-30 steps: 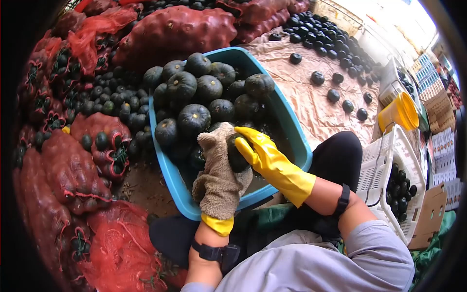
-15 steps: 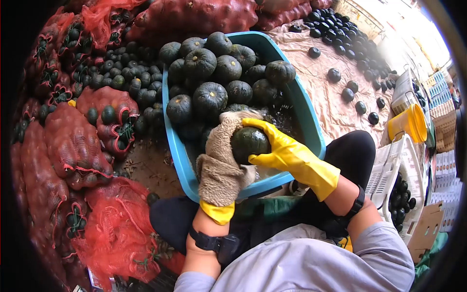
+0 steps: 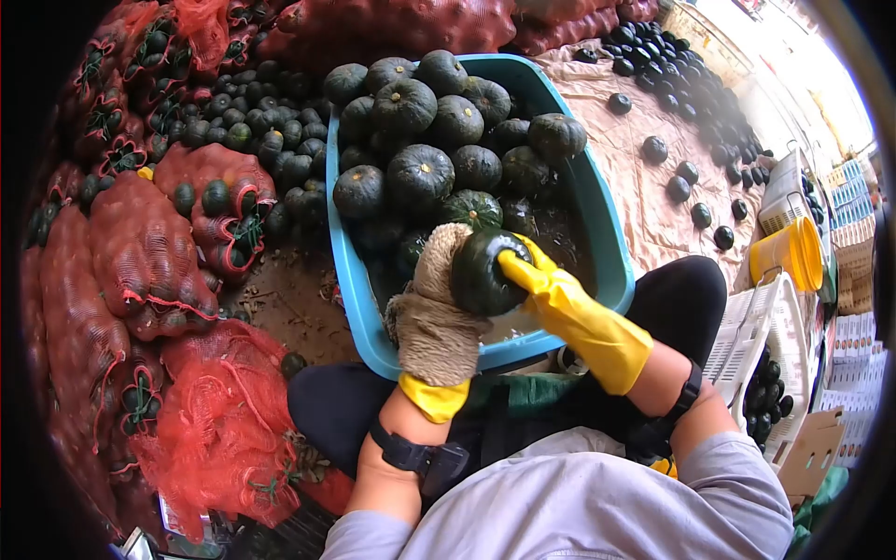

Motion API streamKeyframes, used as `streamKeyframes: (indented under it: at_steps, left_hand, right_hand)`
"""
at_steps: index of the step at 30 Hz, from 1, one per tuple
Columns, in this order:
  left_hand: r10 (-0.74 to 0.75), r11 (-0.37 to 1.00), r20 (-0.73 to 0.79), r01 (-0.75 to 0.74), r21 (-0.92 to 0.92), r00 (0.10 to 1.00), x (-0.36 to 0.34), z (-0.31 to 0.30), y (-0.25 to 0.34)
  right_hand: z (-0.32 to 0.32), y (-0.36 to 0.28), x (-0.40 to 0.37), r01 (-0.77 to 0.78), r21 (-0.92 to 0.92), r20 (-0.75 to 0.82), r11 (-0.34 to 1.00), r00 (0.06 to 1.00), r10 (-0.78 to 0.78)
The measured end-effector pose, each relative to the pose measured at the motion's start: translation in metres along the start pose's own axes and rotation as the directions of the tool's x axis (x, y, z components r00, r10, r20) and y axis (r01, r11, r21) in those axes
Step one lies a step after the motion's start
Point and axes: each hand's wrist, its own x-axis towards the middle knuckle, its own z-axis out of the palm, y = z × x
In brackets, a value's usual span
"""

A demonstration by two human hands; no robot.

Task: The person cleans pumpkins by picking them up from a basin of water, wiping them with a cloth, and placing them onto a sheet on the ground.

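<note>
A wet, dark green kabocha squash (image 3: 482,278) is held between my two hands over the near part of a blue tub (image 3: 343,280). My left hand (image 3: 437,313) has a brown terry cloth wrapped over its yellow rubber glove and presses on the squash's left side; the cloth hides its fingers. From the right, my right hand (image 3: 560,294), in a yellow rubber glove, curls its fingers over the top of the squash. Several more kabocha squashes (image 3: 420,175) are piled in the tub, with water showing at its right side.
Red mesh sacks (image 3: 149,261) and a heap of loose squashes (image 3: 266,126) lie to the left. Rows of squashes (image 3: 681,79) rest on a tan sheet (image 3: 597,121) at right. A yellow bucket (image 3: 789,257) and a white crate (image 3: 747,345) stand beyond my right knee.
The squash has turned in my hands, and my right fingers have shifted over its top. My cloth-covered left hand has moved along its left side. The whole view has shifted slightly.
</note>
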Motion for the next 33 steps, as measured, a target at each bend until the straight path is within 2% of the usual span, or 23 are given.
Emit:
streamKeyframes:
  at_steps: [1, 2, 3, 5, 6, 7, 8, 9, 10, 11, 12, 14, 15, 17, 18, 19, 21, 23, 25, 26, 29, 31, 33]
  left_hand:
    - [-0.003, 0.999, -0.052, 0.005, 0.043, 0.999, -0.001, 0.006, -0.001]
    - [0.01, 0.996, -0.083, -0.003, 0.091, 0.997, -0.004, 0.01, 0.002]
    - [0.024, 0.989, -0.102, -0.009, 0.146, 0.994, -0.006, 0.013, 0.004]
    - [0.049, 0.97, -0.069, -0.031, 0.239, 0.996, -0.008, 0.009, 0.015]
    - [0.058, 0.96, -0.029, -0.048, 0.274, 0.998, -0.008, 0.002, 0.021]
    - [0.062, 0.952, 0.009, -0.061, 0.299, 0.998, -0.007, -0.004, 0.025]
    - [0.06, 0.944, 0.051, -0.073, 0.32, 0.997, -0.006, -0.009, 0.03]
    - [0.06, 0.936, 0.056, -0.076, 0.344, 0.997, -0.007, -0.011, 0.031]
    - [0.062, 0.932, 0.057, -0.078, 0.355, 0.996, -0.009, -0.01, 0.03]
    - [0.064, 0.93, 0.038, -0.074, 0.359, 0.997, -0.01, -0.005, 0.026]
    - [0.065, 0.933, 0.009, -0.064, 0.354, 0.998, -0.012, 0.0, 0.023]
    - [0.061, 0.941, -0.022, -0.05, 0.335, 0.998, -0.011, 0.004, 0.019]
    - [0.056, 0.945, -0.025, -0.045, 0.325, 0.998, -0.009, 0.003, 0.019]
    - [0.062, 0.946, 0.0, -0.059, 0.318, 0.998, -0.005, -0.002, 0.022]
    - [0.055, 0.951, 0.031, -0.062, 0.302, 0.998, -0.001, -0.006, 0.026]
    - [0.049, 0.954, 0.052, -0.063, 0.293, 0.997, 0.0, -0.009, 0.028]
    - [0.035, 0.96, 0.047, -0.047, 0.275, 0.998, 0.003, -0.009, 0.027]
    - [0.022, 0.964, -0.01, -0.019, 0.265, 1.0, 0.002, -0.001, 0.021]
    - [0.024, 0.957, -0.066, -0.003, 0.289, 0.998, -0.004, 0.01, 0.017]
    - [0.027, 0.948, -0.08, 0.0, 0.318, 0.996, -0.008, 0.015, 0.018]
    - [0.054, 0.868, -0.033, -0.03, 0.495, 0.998, -0.022, 0.015, 0.028]
    - [0.057, 0.807, 0.06, -0.081, 0.584, 0.997, -0.024, 0.008, 0.035]
    - [0.067, 0.769, 0.141, -0.141, 0.623, 0.988, -0.024, -0.001, 0.041]
  right_hand:
    - [0.025, 0.011, -0.001, -0.115, 0.399, -0.099, 0.91, 0.981, 0.167]
    - [0.029, -0.009, 0.0, -0.24, 0.576, -0.123, 0.781, 0.919, 0.373]
    - [0.024, -0.013, 0.005, -0.28, 0.526, -0.131, 0.803, 0.907, 0.401]
    - [-0.006, -0.02, 0.009, -0.311, -0.018, -0.031, 0.95, 0.95, 0.31]
    - [-0.005, -0.021, 0.007, 0.038, 0.0, -0.008, 0.999, 0.999, -0.038]
    - [-0.01, -0.027, -0.001, 0.08, -0.238, 0.012, 0.968, 0.997, -0.079]
    - [-0.015, -0.048, 0.0, -0.141, 0.014, 0.067, 0.99, 0.988, 0.14]
    - [-0.018, -0.06, 0.003, -0.365, 0.248, 0.171, 0.897, 0.928, 0.331]
    - [-0.012, -0.048, 0.004, -0.388, 0.36, 0.147, 0.848, 0.922, 0.359]
    - [0.014, -0.005, 0.006, -0.258, 0.667, 0.051, 0.699, 0.952, 0.302]
    - [0.039, 0.055, -0.001, -0.123, 0.602, -0.105, 0.789, 0.967, 0.231]
    - [0.035, -0.003, 0.006, -0.248, 0.645, -0.172, 0.723, 0.875, 0.453]
    - [0.03, 0.032, 0.008, -0.192, 0.268, -0.23, 0.944, 0.939, 0.257]
    - [0.012, 0.014, 0.003, 0.051, 0.109, -0.105, 0.993, 0.994, -0.04]
    - [-0.002, -0.013, -0.001, 0.184, -0.189, -0.027, 0.965, 0.981, -0.193]
    - [-0.003, -0.012, 0.0, 0.321, -0.132, -0.053, 0.938, 0.943, -0.33]
    - [0.006, -0.016, 0.001, 0.084, 0.359, -0.043, 0.93, 0.996, -0.074]
    - [0.023, -0.012, 0.014, -0.08, 0.53, -0.113, 0.845, 0.98, 0.163]
    - [0.046, 0.032, 0.027, -0.023, 0.179, -0.466, 0.984, 0.879, 0.105]
    - [0.042, 0.033, 0.026, 0.009, 0.083, -0.5, 0.996, 0.865, 0.034]
    - [0.036, 0.033, 0.01, 0.141, -0.315, -0.37, 0.938, 0.892, -0.258]
    - [0.043, 0.056, 0.005, -0.105, 0.18, -0.26, 0.978, 0.954, 0.15]
    - [0.026, 0.001, -0.012, -0.266, 0.344, -0.071, 0.901, 0.949, 0.307]
